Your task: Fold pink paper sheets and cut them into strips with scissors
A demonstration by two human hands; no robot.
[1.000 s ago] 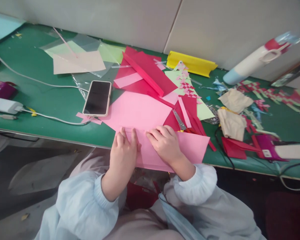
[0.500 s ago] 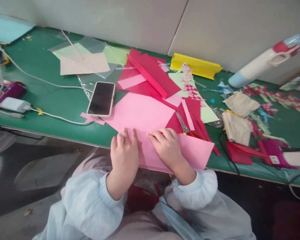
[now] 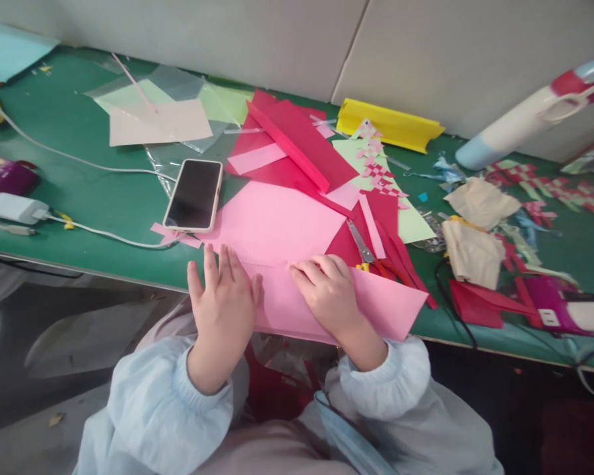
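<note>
A sheet of pink paper [image 3: 280,221] lies at the table's front edge, its near part folded back as a long flap [image 3: 383,297] that overhangs the edge slightly. My left hand [image 3: 222,303] rests flat on the flap's left part, fingers stretched and spread. On the flap's middle, my right hand [image 3: 327,290] is closed, its fingers together and bent, the tips pinching at the flap's upper edge. Scissors [image 3: 361,244] with orange handles lie partly under the flap, just beyond my right hand. A phone [image 3: 194,196] lies beside the sheet's left corner.
Red paper [image 3: 307,142] and a yellow folded strip [image 3: 389,125] lie behind the pink sheet. Woven paper pieces, beige cloth [image 3: 475,244] and a bottle [image 3: 529,119] are at the right. White cables [image 3: 109,232] and a purple device [image 3: 10,177] occupy the left.
My left hand has slid left along the folded flap, and its fingers have spread. My right hand stays at nearly the same spot. The view has shifted slightly.
</note>
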